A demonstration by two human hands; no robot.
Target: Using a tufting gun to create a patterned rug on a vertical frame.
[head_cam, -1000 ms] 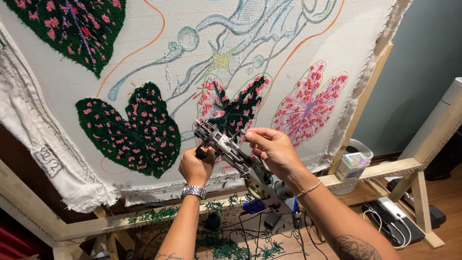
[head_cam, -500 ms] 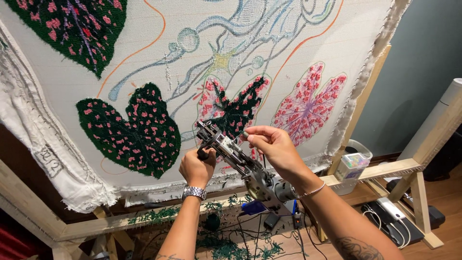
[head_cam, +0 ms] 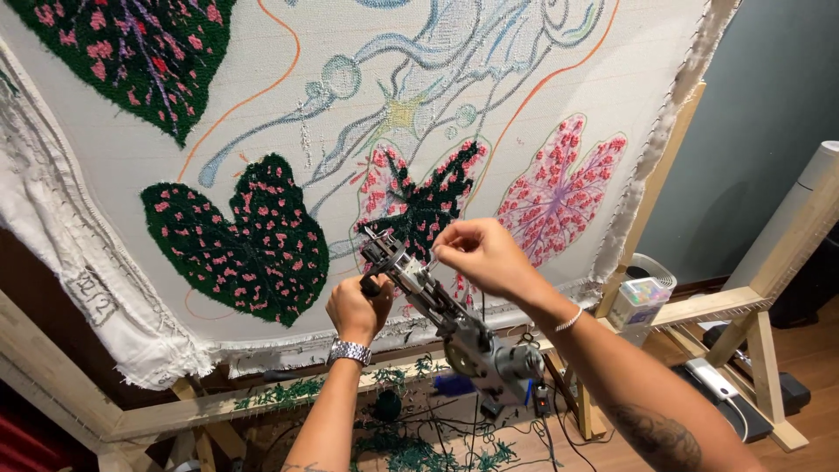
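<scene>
Left hand (head_cam: 357,308) fingers clamped on metal tufting gun (head_cam: 446,323) handle; right hand (head_cam: 479,255) fingers pinched together above gun's front, before tufted leaf-pattern cloth (head_cam: 367,114).

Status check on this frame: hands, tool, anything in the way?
Left hand gripping the tufting gun handle. Right hand pinched just above the gun's front end; yarn too fine to confirm. Gun tip close to stretched cloth. Nothing between.

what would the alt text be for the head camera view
Two hands work a metal tufting gun before a stretched cloth tufted with green and pink leaves: the left hand grips its handle, the right hand pinches near its top. Yarn scraps litter the floor below.
</scene>
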